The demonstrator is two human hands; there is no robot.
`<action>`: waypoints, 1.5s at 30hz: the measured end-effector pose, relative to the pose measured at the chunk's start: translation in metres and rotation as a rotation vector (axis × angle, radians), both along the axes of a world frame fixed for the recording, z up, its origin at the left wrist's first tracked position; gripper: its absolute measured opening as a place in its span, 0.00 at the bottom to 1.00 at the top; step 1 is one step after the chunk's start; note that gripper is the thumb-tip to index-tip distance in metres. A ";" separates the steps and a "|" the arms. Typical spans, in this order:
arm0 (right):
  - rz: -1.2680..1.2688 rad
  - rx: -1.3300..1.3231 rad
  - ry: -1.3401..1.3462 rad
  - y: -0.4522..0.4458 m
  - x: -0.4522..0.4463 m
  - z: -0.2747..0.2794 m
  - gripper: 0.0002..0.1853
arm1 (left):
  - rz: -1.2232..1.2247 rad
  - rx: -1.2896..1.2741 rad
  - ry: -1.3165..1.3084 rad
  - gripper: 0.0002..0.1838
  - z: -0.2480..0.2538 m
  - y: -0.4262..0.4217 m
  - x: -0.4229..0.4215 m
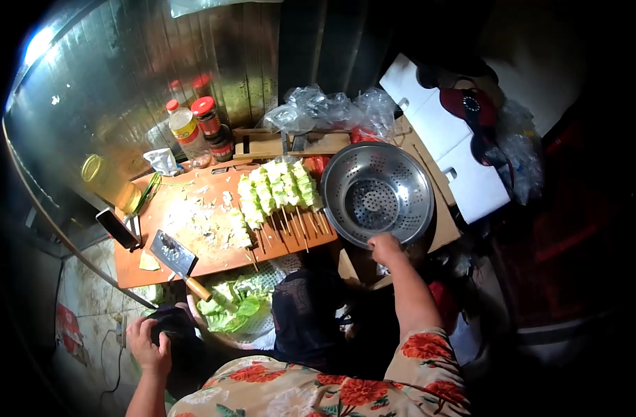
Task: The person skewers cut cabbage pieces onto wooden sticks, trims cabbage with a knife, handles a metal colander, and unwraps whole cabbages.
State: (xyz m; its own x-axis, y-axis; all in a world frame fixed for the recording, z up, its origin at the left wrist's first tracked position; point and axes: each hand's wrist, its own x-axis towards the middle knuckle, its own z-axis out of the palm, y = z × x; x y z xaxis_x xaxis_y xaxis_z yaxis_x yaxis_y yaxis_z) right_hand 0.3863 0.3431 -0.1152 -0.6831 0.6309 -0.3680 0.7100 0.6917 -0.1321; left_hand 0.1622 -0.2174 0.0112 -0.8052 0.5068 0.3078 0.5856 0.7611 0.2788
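Observation:
My right hand (385, 250) is closed on the near rim of a metal colander (419, 187), which has nothing inside. To the colander's left, several cabbage skewers (280, 186) lie side by side on the orange cutting board (141, 267), their bare sticks toward me. My left hand (150, 347) hangs low at the left, fingers loosely bent and apart, holding nothing. A cleaver (173, 254) with a wooden handle rests on the board's near left part, the handle past the edge. Below the board, a basket (262, 325) holds loose cabbage leaves (238, 306).
A phone (116, 228) stands at the board's left edge beside a jar of yellow liquid (109, 184). Behind are a red-capped bottle (184, 128) and a red-lidded jar (207, 118). Clear plastic bags (318, 111) and a white foam box (446, 139) lie at the back right.

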 end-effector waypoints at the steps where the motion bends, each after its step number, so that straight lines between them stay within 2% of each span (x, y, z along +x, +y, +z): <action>1: -0.036 -0.025 0.013 -0.004 0.000 0.003 0.14 | -0.002 -0.016 -0.013 0.16 0.002 0.002 -0.001; 9: 0.016 -0.001 0.150 0.004 0.005 -0.010 0.14 | 0.039 -0.037 -0.063 0.15 -0.002 0.014 -0.002; 13: -0.025 0.005 0.051 -0.008 0.001 0.007 0.12 | 0.045 -0.031 -0.061 0.16 -0.008 0.016 0.003; 15: 0.005 0.064 0.062 -0.024 -0.006 0.024 0.10 | 0.040 -0.029 -0.039 0.16 -0.010 0.018 0.004; 19: 0.039 0.226 0.126 -0.028 -0.011 0.009 0.10 | 0.027 -0.033 -0.050 0.16 -0.009 0.019 0.003; 27: 0.043 0.139 0.053 -0.017 -0.034 0.013 0.08 | 0.001 -0.011 -0.070 0.16 -0.003 0.023 0.000; 35: 0.149 0.161 0.138 -0.003 -0.044 -0.002 0.09 | -0.026 -0.014 -0.083 0.16 0.000 0.023 -0.008; 43: 0.115 0.106 0.128 -0.010 -0.049 0.012 0.10 | -0.013 -0.012 -0.077 0.16 0.000 0.028 -0.005; 45: 0.036 0.058 0.086 -0.015 -0.049 0.021 0.11 | -0.010 -0.008 -0.070 0.16 -0.002 0.025 -0.004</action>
State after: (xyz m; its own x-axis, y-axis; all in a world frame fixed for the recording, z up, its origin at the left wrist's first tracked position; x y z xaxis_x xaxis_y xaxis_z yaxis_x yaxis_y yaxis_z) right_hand 0.3371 0.3276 -0.0944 -0.7330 0.6241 -0.2707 0.6726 0.7244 -0.1510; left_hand 0.1586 -0.1922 0.0097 -0.8194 0.5174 0.2468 0.5727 0.7574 0.3137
